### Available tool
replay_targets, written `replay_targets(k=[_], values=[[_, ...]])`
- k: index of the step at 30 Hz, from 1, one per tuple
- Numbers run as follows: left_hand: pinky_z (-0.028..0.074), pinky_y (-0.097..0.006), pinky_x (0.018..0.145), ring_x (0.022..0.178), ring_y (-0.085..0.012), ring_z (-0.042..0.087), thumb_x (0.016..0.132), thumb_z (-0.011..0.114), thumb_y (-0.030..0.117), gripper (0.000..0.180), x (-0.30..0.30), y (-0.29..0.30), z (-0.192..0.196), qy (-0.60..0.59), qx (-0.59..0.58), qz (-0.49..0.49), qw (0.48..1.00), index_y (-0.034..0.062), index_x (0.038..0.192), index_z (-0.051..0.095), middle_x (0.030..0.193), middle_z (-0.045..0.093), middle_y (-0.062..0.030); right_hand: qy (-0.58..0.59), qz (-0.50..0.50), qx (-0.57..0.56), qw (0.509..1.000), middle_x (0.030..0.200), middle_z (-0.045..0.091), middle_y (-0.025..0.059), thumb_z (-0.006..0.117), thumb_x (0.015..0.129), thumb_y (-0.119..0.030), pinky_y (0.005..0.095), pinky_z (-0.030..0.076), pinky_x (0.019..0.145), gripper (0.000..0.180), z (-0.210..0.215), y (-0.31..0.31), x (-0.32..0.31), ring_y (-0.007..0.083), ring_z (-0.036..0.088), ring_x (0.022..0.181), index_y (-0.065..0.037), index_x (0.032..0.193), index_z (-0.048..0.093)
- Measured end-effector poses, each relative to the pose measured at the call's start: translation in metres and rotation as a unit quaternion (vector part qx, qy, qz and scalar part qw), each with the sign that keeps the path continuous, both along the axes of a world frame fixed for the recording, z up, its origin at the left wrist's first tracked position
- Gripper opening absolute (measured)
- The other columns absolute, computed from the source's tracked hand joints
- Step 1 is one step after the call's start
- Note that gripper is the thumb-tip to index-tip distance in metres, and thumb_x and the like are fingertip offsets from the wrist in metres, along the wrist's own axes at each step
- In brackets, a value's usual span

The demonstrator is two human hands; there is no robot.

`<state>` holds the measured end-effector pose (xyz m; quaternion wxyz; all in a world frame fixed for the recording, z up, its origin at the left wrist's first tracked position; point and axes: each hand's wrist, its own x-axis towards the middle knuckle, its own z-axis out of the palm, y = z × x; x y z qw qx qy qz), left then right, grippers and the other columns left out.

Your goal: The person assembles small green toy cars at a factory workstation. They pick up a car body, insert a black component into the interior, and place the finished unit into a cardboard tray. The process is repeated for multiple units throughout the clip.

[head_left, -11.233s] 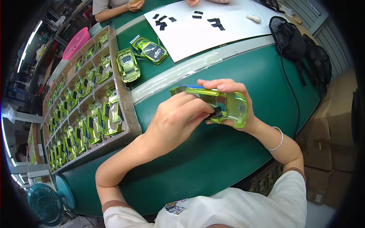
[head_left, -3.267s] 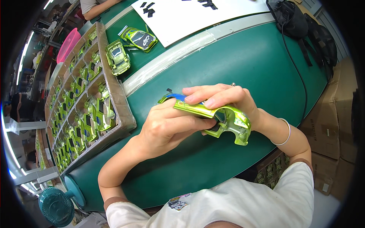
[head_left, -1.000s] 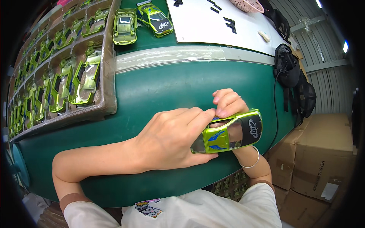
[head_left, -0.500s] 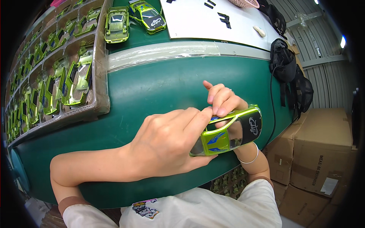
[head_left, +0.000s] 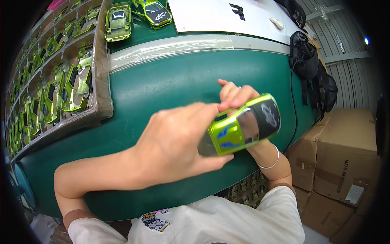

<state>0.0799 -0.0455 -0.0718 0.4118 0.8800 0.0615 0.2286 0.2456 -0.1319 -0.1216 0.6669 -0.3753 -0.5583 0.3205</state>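
Note:
A bright green toy car body (head_left: 229,136) with a black hood and blue side markings is held over the green tabletop, its roof toward me. My left hand (head_left: 172,140) grips its rear end, thumb along the near side and fingers on the far side. My right hand (head_left: 239,98) reaches behind and under the car, its bent fingers at the far side close to the left fingertips. Whether those right fingers pinch a small part cannot be seen. Motion blurs the left hand and the car a little.
At left stands a divided tray (head_left: 106,95) of green car bodies. Another car body (head_left: 118,22) and a green car (head_left: 153,14) lie beyond it. A white board (head_left: 203,18) holds black parts (head_left: 237,11). Cardboard boxes (head_left: 345,162) are stacked right; a black cable (head_left: 293,105) hangs nearby.
The car body has risen slightly and tilted, its hood end swinging farther from me. Both hands moved with it and keep their places on it. The head view has shifted a little.

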Motion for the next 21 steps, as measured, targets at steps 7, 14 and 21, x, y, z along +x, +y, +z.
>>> replay_targets(k=[7,14,21], values=[[0.041,-0.028,0.047,0.051,-0.0181,0.049,0.055,0.079,0.024,0.058,0.003,0.007,-0.001,-0.013,0.016,0.013,1.0,-0.0064,0.099,0.056,0.069,0.055,-0.01,0.094,0.023,-0.009,0.995,0.09,0.064,0.0127,0.065,0.079,-0.016,0.0357,0.038,0.089,0.023,-0.002,0.002,-0.005,0.0179,0.057,0.084,-0.005,0.096,0.054],[0.049,-0.037,0.064,0.076,-0.0316,0.06,0.057,0.077,0.023,0.051,0.007,0.006,0.005,0.022,0.003,0.007,1.0,-0.0045,0.094,0.053,0.085,0.06,-0.0173,0.171,0.013,-0.078,0.982,0.095,0.063,0.0157,0.065,0.079,-0.015,0.0331,0.045,0.082,0.026,0.004,-0.008,-0.005,0.0217,0.059,0.086,-0.003,0.099,0.054],[0.04,-0.033,0.089,0.111,-0.0189,0.045,0.069,0.07,0.048,0.072,0.003,0.025,-0.006,0.174,-0.587,-0.141,0.778,0.0045,0.12,0.045,0.119,0.048,-0.0152,0.053,0.016,0.066,0.996,0.086,0.056,0.0039,0.065,0.079,-0.017,0.0457,0.028,0.101,0.016,-0.017,0.028,-0.001,0.0168,0.054,0.083,-0.011,0.088,0.053]])
